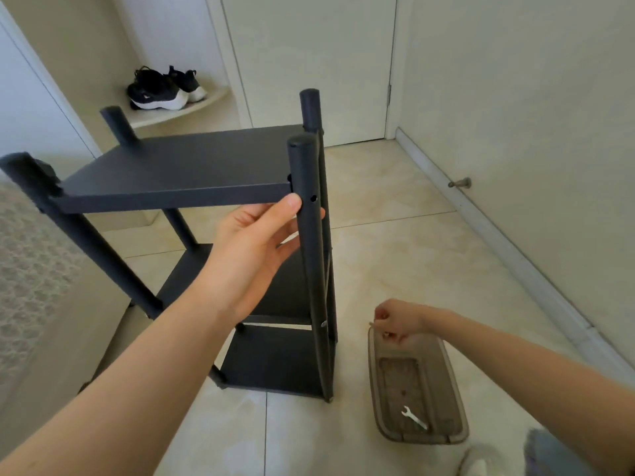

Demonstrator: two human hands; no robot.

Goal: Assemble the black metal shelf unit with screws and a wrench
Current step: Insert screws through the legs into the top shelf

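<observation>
Black metal shelf unit stands upright on the tiled floor, centre-left of view, w/ four round posts and three flat shelves: top shelf, middle shelf, bottom shelf.

L hand grasps the near right post just below the top shelf's corner. Thumb lies on the near side and the fingers wrap behind; one fingertip shows past the post's right edge. An empty screw hole sits in the post right beside the thumb tip.

R hand is low, above the far end of a translucent brown plastic tray that lies on the floor just right of the unit. Fingers are curled in a pinch on a small pale item, too small to ID. A small silver wrench lies flat in the tray's near end, well apart from that hand.

Bkgd: black-and-white sneakers on a low curved ledge, a closed white door, and a metal door stop on the right wall's baseboard.
</observation>
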